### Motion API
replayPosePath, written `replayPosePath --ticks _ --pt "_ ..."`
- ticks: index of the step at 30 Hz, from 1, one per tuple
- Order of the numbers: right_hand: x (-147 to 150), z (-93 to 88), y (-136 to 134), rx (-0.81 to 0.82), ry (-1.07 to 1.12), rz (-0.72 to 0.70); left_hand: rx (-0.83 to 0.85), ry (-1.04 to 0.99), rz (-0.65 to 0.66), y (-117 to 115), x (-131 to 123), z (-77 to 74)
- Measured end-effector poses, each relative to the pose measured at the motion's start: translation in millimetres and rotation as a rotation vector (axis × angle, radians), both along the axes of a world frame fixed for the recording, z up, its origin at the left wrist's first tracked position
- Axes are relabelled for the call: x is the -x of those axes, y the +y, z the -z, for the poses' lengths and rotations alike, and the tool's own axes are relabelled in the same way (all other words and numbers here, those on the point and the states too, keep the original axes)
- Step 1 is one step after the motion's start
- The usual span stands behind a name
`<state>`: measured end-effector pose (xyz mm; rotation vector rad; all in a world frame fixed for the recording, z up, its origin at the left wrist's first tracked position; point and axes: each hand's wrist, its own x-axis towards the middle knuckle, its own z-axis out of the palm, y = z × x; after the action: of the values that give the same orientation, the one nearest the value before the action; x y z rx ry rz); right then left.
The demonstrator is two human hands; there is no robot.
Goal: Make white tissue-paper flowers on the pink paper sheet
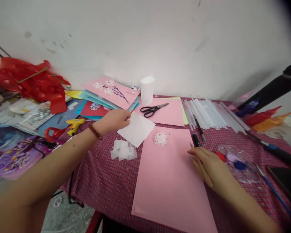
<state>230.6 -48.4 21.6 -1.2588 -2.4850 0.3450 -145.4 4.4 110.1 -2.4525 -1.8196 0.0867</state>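
My left hand (117, 119) is closed, fingertips together, above the left corner of a square white sheet (137, 129). What it holds, if anything, is hidden. Small white paper squares (124, 150) lie in an overlapping pile below it. My right hand (207, 165) rests by the right edge of a large pink sheet (169, 181), its fingers curled together. A small pale tip shows at its fingertips, too small to name. On the pink sheet's upper part sits a round white paper cluster with red specks (160, 138). Black-handled scissors (152, 110) lie beyond, on another pink sheet (173, 113).
A white paper roll (147, 90) stands by the wall. Behind my left hand lies a pink card with painted branches (113, 92). A yellow glue gun (74, 125) is at left. Glue sticks (206, 113), a paint palette (242, 165) and a brush (274, 187) lie at right.
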Motion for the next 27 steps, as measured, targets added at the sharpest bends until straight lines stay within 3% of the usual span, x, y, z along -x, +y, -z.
replayPosePath --ticks 4,7,12,16,18,23,27 --pt "-16 0.6 30 -0.121 -0.269 0.031 0.124 -0.067 0.085 -25 18 20.9" --pt "-21 -2.0 53 -0.224 -0.439 0.106 0.166 -0.135 0.117 -42 12 33.5" --pt "-1 -16.2 54 -0.221 -0.393 0.17 0.203 -0.087 0.256 -55 -4 53.1" --pt "44 -24.4 40 -0.133 -0.212 0.006 0.163 -0.161 0.408 -48 0 71.0" --pt "72 -24.6 37 -0.121 -0.191 -0.131 0.124 -0.183 0.415 -43 6 75.7" --pt "129 -20.6 45 -0.131 -0.289 -0.424 0.049 -0.18 0.253 -43 26 67.6" --pt "156 -19.3 68 -0.151 -0.307 -0.479 0.132 -0.185 0.171 -56 39 55.3"
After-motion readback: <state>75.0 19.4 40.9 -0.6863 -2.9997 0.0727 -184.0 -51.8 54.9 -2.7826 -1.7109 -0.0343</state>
